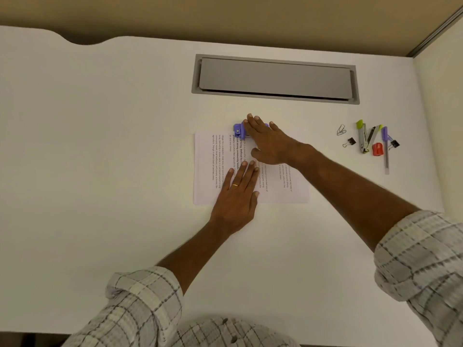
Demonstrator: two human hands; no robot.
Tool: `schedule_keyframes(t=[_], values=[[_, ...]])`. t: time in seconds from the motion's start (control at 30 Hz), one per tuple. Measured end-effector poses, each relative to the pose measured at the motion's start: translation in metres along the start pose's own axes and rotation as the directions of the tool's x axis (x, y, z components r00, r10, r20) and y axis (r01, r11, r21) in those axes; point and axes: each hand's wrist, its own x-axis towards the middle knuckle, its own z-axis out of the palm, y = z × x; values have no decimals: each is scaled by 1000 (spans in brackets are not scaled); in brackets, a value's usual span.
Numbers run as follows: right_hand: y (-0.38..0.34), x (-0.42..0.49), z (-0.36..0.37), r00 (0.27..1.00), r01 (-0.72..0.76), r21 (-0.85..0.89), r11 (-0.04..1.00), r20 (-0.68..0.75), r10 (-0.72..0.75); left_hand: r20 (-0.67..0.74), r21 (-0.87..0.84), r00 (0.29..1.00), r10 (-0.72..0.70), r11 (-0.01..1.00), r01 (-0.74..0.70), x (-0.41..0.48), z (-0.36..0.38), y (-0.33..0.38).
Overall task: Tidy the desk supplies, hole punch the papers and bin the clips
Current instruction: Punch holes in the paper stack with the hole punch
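A stack of printed papers [208,169] lies flat mid-desk. A purple hole punch [238,131] sits over the papers' far edge. My right hand [268,141] lies flat on top of the punch, fingers stretched out, pressing on it and covering most of it. My left hand [238,194] rests palm-down on the near part of the papers, fingers spread, a ring on one finger. At the right lie a silver paper clip [340,130] and two black binder clips [349,142] [393,144].
Beside the clips lie an open green-and-grey stapler [364,137], a red sharpener [377,149] and a purple pen [385,149]. A grey cable-tray lid [275,78] is set into the white desk [100,146] at the back. A partition wall stands on the right.
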Motion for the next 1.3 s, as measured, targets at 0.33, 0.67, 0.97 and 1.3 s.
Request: schedule_keyframes(t=[0.33, 0.67, 0.97, 1.3], values=[[14, 11, 4, 994, 45, -51, 998, 103, -40, -29, -11, 1000, -1, 1000, 1, 0, 9, 0], [4, 5, 4, 997, 20, -101, 995, 70, -13, -10, 11, 1000, 4, 1000, -3, 1, 2, 1], [1, -33, -2, 910, -78, 278, 957, -372, 182, 27, -182, 1000, 1, 983, 4, 1, -8, -3], [39, -87, 42, 686, -374, 765, 524, -151, 711, -168, -632, 809, -562, 692, 349, -12, -54, -29]])
